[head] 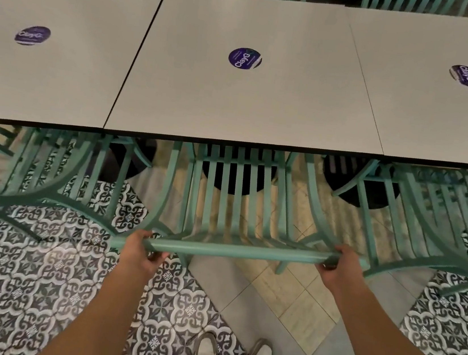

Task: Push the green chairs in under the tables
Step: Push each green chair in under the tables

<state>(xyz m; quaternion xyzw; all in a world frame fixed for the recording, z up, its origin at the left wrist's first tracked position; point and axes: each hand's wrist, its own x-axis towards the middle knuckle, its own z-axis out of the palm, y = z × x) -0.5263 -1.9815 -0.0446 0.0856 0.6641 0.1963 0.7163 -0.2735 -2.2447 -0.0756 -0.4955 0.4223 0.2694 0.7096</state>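
1. While its slatted seat sits mostly under the middle counter [254, 102], the green chair [236, 195] is mid-push, its top rail [235, 250] nearest the person.
2. Next, seemingly, a straight shove farther away, between neighbouring chairs left [49, 171] and right [418, 213].
3. Left hand [140, 250] and right hand [337, 268] each curl their grip round the rail's ends, forearms reaching forward.

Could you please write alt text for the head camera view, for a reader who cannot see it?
A person's left hand and right hand grip the top rail of a green chair at the middle table of three joined grey tables. Matching chairs stand either side on patterned tile floor.
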